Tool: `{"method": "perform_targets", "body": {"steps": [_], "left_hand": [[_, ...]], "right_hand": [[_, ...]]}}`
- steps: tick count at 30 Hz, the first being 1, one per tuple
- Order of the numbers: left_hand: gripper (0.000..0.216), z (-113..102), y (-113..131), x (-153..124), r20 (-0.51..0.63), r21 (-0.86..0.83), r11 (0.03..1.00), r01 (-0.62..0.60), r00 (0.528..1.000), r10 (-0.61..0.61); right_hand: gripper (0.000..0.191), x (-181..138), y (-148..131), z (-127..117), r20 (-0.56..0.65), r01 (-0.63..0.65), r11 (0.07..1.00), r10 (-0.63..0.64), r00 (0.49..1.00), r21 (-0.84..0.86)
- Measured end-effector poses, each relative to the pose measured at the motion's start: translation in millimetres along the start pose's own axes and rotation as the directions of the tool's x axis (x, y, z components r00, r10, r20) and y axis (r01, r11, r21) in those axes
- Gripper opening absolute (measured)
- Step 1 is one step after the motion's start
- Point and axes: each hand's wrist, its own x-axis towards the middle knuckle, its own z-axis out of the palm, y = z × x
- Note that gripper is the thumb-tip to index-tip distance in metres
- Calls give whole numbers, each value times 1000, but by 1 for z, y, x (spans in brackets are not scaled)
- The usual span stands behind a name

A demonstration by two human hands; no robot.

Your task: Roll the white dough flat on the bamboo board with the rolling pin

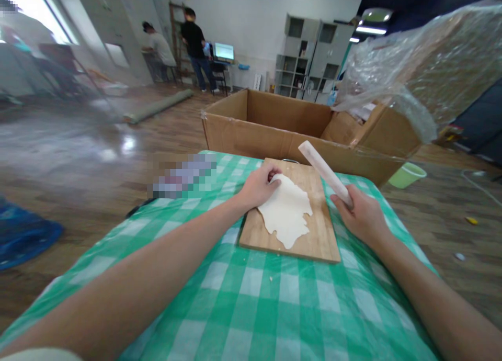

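Note:
A thin, flat sheet of pale dough point(287, 209) with ragged edges lies on a wooden cutting board point(321, 243). My left hand point(261, 185) pinches the dough's upper left edge, fingers curled over it. Off the board's right side, my right hand point(361, 212) is wrapped round the near end of a whitish rolling pin point(323, 170). The pin points up and to the left, its far end above the board's back right corner and apart from the dough. Part of a metal ring point(291, 161) shows at the board's far edge.
A green-and-white checked cloth point(251, 308) covers the table, with small crumbs near the board. Behind it stands a large open cardboard box point(251, 133), plastic-wrapped goods point(427, 63) at its right. A light green bucket point(408, 175) sits on the floor. Two people are in the background.

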Motion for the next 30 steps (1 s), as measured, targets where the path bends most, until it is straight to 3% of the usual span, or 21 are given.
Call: {"method": "perform_targets", "body": {"steps": [5, 9, 13, 17, 20, 24, 27, 30], "left_hand": [[34, -4, -2, 10, 29, -156, 985, -71, 997, 77], [34, -4, 5, 28, 175, -310, 949, 48, 985, 7], [30, 1, 16, 47, 289, -246, 961, 124, 956, -49], [21, -3, 30, 53, 220, -59, 996, 61, 974, -47], [24, -17, 43, 30, 173, 105, 994, 9, 985, -27], [29, -31, 57, -29, 263, 296, 934, -202, 957, 124], [43, -31, 59, -63, 282, 382, 902, -203, 955, 96], [50, -27, 59, -74, 323, 408, 887, -216, 943, 81]], "right_hand": [[47, -8, -23, -10, 154, 107, 994, -107, 982, 11], [57, -11, -30, -15, 278, 202, 979, -191, 941, -10], [64, -9, -29, -14, 349, 214, 971, -165, 922, -106], [66, -6, -36, -12, 393, 196, 956, -98, 914, -218], [66, -4, -46, -13, 397, 160, 949, -41, 917, -271], [63, 0, -55, -16, 421, 160, 953, -40, 906, -255], [58, 1, -61, -18, 435, 153, 960, -38, 900, -233], [55, -1, -65, -19, 439, 133, 962, -15, 898, -238]]}}
